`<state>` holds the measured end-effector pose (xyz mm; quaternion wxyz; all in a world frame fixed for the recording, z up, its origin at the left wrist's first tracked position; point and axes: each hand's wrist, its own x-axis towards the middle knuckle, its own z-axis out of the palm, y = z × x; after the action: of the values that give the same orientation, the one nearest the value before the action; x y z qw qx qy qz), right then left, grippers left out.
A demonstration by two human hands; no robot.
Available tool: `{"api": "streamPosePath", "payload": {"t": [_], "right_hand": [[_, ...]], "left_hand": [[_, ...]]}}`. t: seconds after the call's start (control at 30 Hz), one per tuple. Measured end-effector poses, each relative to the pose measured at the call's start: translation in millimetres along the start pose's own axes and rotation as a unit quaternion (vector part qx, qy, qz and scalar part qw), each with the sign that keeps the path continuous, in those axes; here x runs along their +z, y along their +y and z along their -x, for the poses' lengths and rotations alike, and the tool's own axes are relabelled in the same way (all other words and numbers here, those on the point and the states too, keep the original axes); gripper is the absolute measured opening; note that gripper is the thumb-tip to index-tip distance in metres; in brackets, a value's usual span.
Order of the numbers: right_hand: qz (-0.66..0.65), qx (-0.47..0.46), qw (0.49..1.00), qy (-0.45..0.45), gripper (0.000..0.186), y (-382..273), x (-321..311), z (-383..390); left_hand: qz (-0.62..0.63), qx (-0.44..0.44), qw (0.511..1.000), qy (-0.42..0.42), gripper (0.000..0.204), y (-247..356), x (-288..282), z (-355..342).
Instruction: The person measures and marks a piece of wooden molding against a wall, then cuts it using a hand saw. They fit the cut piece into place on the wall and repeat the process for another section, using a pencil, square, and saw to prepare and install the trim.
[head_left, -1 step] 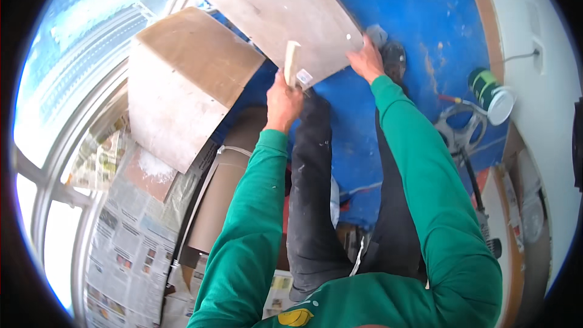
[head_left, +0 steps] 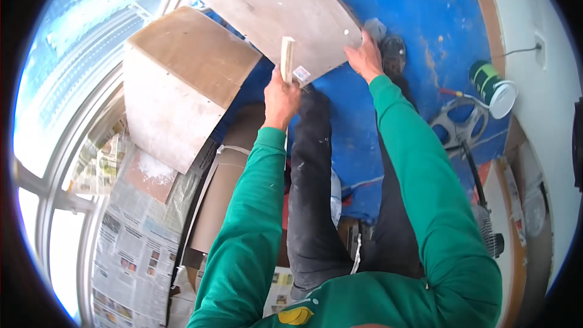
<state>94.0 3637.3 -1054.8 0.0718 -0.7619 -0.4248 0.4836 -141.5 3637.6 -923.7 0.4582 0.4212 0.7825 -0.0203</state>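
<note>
A pale wooden panel (head_left: 276, 12) with a small sticker and white spots slants across the top middle. My left hand (head_left: 282, 102) is closed round a light wooden strip (head_left: 287, 61) at the panel's near corner, beside the sticker. Whether the strip is fixed to the panel, I cannot tell. At the panel's right edge my right hand (head_left: 366, 58) grips the near right corner, thumb along the edge. Left of the panel stands a boxy wooden piece (head_left: 176, 79) with a brown top and pale side.
Blue sheeting (head_left: 419, 6) covers the floor. At right lie a green-black tub (head_left: 487, 84), a red-handled tool (head_left: 452, 93) and a grey fan-like stand base (head_left: 458, 124). Newspaper (head_left: 130, 237), a brown roll (head_left: 221, 200) and a window frame (head_left: 51, 188) are at left. My shoe (head_left: 393, 54) is near my right hand.
The panel and the strip have shifted slightly left in the picture, along with both hands. The grips look the same.
</note>
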Motion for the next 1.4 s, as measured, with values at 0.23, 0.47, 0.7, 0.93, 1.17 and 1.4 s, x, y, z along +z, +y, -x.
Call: {"api": "streamPosePath", "payload": {"t": [0.23, 0.47, 0.7, 0.93, 1.17, 1.4], "right_hand": [[-0.074, -0.058, 0.994, 0.058, 0.086, -75.6, -0.4, 137.0], [-0.056, -0.121, 0.991, 0.034, 0.066, -104.5, 1.4, 205.9], [-0.105, -0.086, 0.988, -0.071, 0.024, -70.2, -31.2, 116.2], [0.083, -0.211, 0.968, -0.11, 0.031, -71.6, 37.5, -6.2], [0.189, -0.246, 0.943, -0.119, 0.028, -176.8, 110.6, -135.7], [0.292, -0.107, 0.935, -0.172, 0.041, -149.8, 147.6, -138.8]], "left_hand": [[0.079, 0.112, 0.978, 0.159, 0.048, 6.9, -10.4, 7.8], [0.078, 0.09, 0.975, 0.188, 0.079, 39.8, -34.1, 25.6], [0.101, 0.055, 0.978, 0.176, 0.08, 28.1, -41.0, 30.3], [0.153, -0.008, 0.979, 0.136, 0.076, 4.5, -64.4, 39.8], [0.207, -0.02, 0.972, 0.113, 0.079, -5.5, -70.8, 40.2], [0.259, -0.028, 0.96, 0.098, 0.082, -14.1, -73.8, 40.8]]}}
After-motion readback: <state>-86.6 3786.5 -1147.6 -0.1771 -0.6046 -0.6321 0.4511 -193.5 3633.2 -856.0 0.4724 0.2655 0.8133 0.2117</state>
